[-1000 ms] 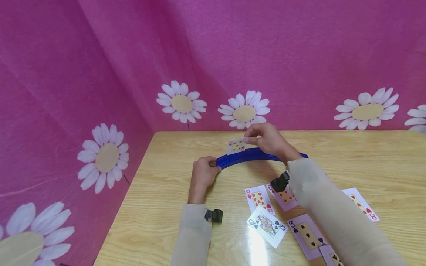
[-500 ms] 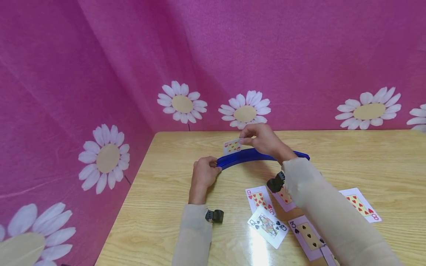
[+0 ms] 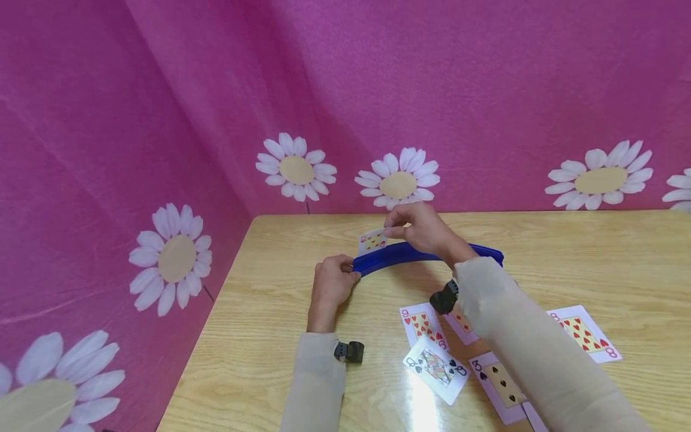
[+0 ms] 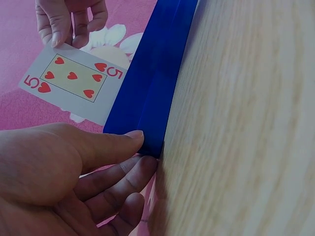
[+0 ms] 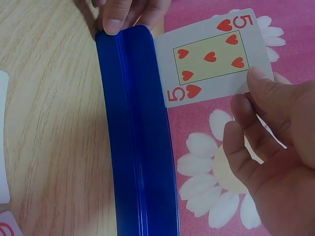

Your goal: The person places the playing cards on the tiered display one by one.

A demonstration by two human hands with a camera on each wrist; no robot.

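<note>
The five of hearts is seen in the head view standing on edge at the left part of a curved blue card holder, pinched at its upper corner by the right hand. The holder's left end is gripped by the left hand, fingers curled round it. The holder rests on a wooden desk, and face-up cards lie nearer the person: a nine of hearts, a queen of clubs, a three of spades and an eight of hearts (one more card is mostly hidden under the right sleeve). A pink cloth printed with white daisies hangs behind.

In the left wrist view, the left hand is shown with thumb and fingers closed on the holder's end. The card is marked "5" at two corners with five red hearts, its lower edge at the holder's slot.

In the right wrist view, the card is clamped between thumb and fingers of the right hand, its edge meeting the holder; the "5" can be read at both corners.
</note>
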